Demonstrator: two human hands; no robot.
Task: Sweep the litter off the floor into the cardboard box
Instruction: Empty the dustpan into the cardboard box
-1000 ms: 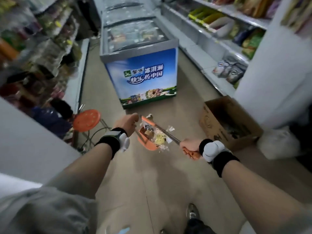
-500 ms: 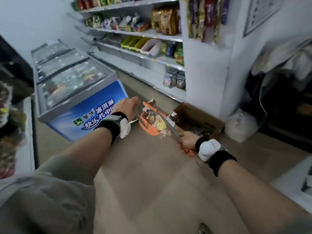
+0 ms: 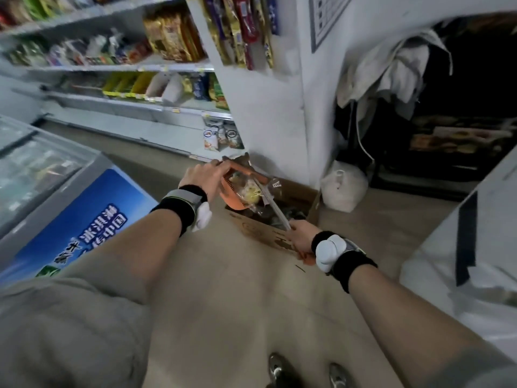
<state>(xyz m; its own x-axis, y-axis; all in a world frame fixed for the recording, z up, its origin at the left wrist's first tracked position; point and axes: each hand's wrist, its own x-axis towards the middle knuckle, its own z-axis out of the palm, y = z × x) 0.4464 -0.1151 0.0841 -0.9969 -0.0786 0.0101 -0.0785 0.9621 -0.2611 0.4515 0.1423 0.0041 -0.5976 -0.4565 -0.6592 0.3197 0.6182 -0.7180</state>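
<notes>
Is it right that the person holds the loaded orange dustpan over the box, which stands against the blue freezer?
Not quite. The head view shows the left hand and right hand holding the loaded dustpan over the box, but the box stands by the white wall, apart from the freezer.

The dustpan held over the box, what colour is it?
Orange dustpan, seen in the head view.

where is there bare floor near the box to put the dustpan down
Bare floor lies in front of the cardboard box, between it and the shoes, and on toward the blue freezer. A smaller patch sits right of the box, before the white bag. Behind the box, wall and shelves crowd in.
</notes>
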